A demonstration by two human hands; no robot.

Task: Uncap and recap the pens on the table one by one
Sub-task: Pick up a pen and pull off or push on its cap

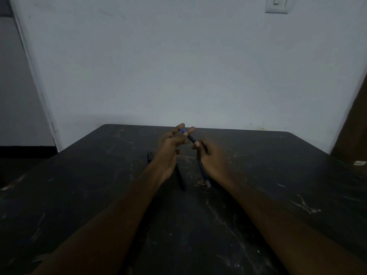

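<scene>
A dark pen is held above the black table, its long axis slanted from the right hand, up and leftward, to the left hand. Its blue end is pinched by the left fingertips, fingers otherwise spread. The lower barrel is gripped by the closed right hand. Two more pens are lying on the table beneath the hands, pointing roughly away from the person.
</scene>
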